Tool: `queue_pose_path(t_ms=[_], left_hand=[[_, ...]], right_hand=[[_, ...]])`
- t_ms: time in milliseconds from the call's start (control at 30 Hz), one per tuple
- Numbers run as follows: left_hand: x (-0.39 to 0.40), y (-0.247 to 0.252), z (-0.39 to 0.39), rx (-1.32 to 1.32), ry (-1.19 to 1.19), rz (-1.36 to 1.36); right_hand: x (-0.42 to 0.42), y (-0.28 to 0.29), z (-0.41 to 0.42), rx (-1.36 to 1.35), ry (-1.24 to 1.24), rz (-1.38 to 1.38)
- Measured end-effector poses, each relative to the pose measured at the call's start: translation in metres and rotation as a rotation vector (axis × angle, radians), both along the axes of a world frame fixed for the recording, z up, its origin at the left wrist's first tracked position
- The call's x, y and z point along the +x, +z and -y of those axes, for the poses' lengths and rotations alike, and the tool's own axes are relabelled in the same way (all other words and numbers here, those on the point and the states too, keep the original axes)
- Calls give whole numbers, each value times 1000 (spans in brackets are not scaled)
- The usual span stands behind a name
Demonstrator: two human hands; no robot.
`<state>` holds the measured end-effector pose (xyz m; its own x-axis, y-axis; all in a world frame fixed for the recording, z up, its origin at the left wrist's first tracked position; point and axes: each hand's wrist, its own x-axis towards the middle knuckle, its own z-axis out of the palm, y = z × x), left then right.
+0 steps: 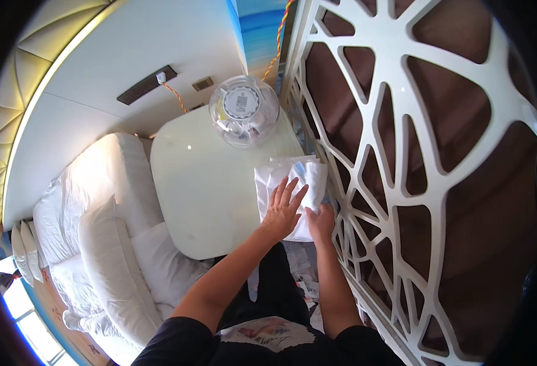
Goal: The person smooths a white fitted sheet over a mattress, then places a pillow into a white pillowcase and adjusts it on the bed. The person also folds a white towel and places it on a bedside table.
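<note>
A folded white cloth (268, 183) with a small blue tag (299, 169) lies at the right edge of a pale, round-cornered table (204, 192). My left hand (283, 211) rests palm down on top of the cloth, its fingers spread. At the cloth's lower right edge is my right hand (322, 223), with the thumb over the fabric. Its other fingers are mostly hidden, and it appears to grip that edge.
A clear round container (244, 130) with a printed label stands at the table's back. White pillows and bedding (108, 256) lie on the left. A white lattice screen (389, 192) rises close on the right. A plug (161, 78) sits in the wall socket strip.
</note>
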<state>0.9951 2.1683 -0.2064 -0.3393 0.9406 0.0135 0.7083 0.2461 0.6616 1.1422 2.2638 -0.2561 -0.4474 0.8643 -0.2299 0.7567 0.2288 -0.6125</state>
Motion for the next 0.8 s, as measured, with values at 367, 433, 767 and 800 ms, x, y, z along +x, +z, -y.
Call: queue_pose_path(t_ms=[367, 433, 767, 800], left_hand=[[-50, 149, 85, 125, -400, -412], [-51, 179, 105, 35, -502, -309], [42, 294, 154, 375, -1018, -259], [59, 301, 157, 411, -1065, -249]], right_hand=[[0, 234, 120, 376, 274, -75], [19, 256, 149, 435, 209, -100], [145, 349, 323, 697, -280, 111], [161, 349, 343, 722, -334, 135]])
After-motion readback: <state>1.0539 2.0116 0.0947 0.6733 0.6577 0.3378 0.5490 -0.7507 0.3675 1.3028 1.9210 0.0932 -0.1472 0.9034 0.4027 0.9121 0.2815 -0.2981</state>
